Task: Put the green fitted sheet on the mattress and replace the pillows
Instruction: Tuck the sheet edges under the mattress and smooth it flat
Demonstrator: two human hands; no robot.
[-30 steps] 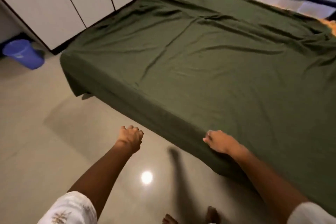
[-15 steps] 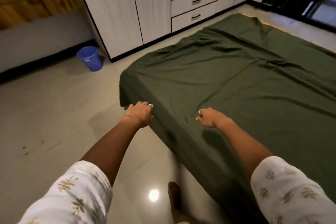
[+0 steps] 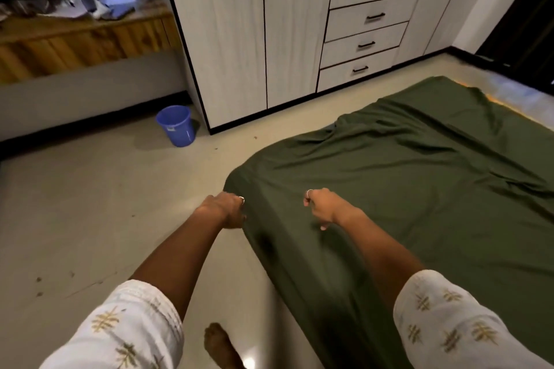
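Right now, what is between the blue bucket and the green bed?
Only bare floor with a few dark specks lies between the blue bucket and the green fitted sheet, as the head view shows.

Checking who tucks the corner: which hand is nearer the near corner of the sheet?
Left. The left hand is at the sheet's side edge just below that corner; the right hand is over the top, further in.

Bucket stands left of wardrobe, beyond the sheet-covered mattress corner.
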